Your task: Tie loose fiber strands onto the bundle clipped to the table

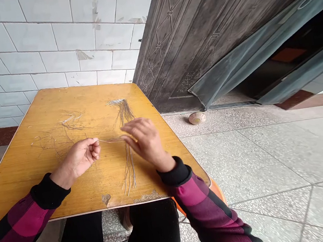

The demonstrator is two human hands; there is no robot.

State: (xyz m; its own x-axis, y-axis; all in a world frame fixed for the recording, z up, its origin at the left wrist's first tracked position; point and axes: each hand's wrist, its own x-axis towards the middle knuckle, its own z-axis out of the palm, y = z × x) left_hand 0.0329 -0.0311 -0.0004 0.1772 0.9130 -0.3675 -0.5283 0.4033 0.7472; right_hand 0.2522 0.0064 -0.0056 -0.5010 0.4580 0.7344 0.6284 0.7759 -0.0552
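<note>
My left hand is closed in a pinch on the end of a thin wire above the wooden table. From that pinch the fine strands run right to my right hand. The right hand's fingers are stretched forward with the thumb apart, beside the strands; whether it touches them I cannot tell. Below the right hand lie several longer wires, their upper ends hidden by it. Behind it rests a bent bundle of wires, pale at one end. Loose, tangled wires spread over the left side.
The yellow wooden table has chipped patches on its front edge. White wall tiles stand behind it, and a dark carved door is to the right. A ball lies on the floor. An orange stool shows below the table's right corner.
</note>
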